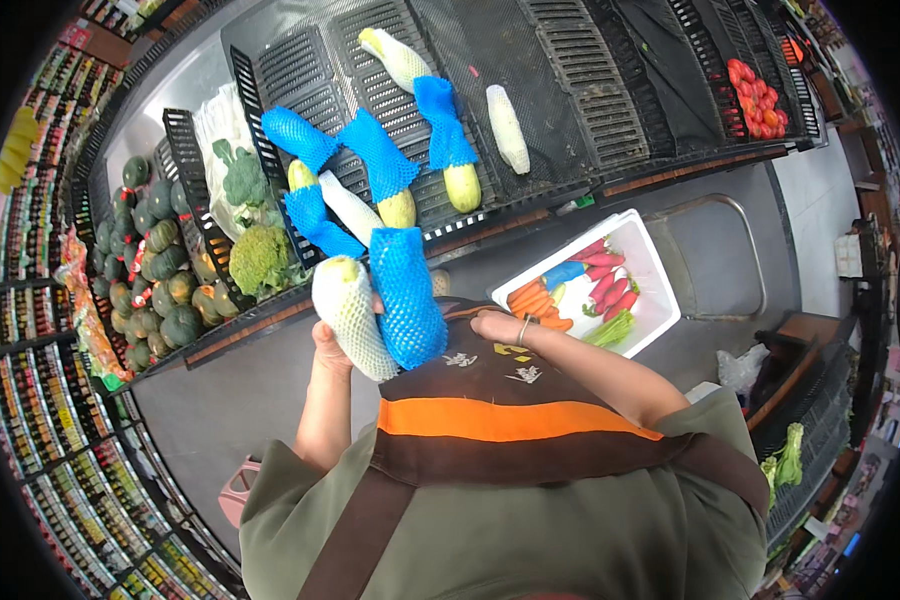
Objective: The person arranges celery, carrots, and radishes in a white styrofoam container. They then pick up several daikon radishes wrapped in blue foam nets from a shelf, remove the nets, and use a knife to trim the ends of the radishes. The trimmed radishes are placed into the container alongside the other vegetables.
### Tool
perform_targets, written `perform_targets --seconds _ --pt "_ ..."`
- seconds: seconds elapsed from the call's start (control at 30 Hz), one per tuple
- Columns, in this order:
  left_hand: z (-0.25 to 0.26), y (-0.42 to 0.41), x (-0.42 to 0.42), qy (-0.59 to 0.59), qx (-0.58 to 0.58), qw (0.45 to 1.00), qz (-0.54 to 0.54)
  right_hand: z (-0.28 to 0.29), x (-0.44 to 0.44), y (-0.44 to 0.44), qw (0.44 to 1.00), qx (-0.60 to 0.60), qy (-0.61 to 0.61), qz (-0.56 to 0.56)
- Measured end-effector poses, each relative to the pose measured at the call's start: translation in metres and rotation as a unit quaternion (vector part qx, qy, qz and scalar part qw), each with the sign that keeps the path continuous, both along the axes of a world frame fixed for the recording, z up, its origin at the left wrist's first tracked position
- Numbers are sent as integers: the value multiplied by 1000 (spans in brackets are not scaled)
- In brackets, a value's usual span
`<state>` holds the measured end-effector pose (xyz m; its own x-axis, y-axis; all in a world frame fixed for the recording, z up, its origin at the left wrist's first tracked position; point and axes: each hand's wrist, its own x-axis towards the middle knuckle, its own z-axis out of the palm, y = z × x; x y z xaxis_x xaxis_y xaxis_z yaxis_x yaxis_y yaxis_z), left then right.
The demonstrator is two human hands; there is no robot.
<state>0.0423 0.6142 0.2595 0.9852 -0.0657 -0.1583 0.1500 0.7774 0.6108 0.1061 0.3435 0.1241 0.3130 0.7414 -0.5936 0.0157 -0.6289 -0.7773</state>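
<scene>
My left hand [331, 346] holds a pale gourd-like vegetable in a white foam net [352, 315] and, beside it, a vegetable in a blue foam net [409, 300]. My right hand [493, 328] is near my brown apron, left of a white foam box [656, 300]; whether its fingers hold anything is hidden. On the black slatted display beyond lie several long vegetables in blue nets [379, 154], one partly in a white net and partly in a blue one [461, 187], and a smaller one in a white net [508, 131].
Carrots [529, 300], red radishes [607, 289] and green stalks [611, 328] lie in the foam box. Green pumpkins [181, 325], broccoli [246, 178] and romanesco-like heads [260, 259] fill bins at the left. Tomatoes [756, 97] sit at the far right. A metal-framed stool [757, 255] stands beyond the box.
</scene>
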Motion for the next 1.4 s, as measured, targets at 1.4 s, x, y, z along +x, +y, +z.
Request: perform_targets --seconds 1.4 --pt "-6 24 35 84 -95 961 -247 21 29 71 834 -234 -144 479"
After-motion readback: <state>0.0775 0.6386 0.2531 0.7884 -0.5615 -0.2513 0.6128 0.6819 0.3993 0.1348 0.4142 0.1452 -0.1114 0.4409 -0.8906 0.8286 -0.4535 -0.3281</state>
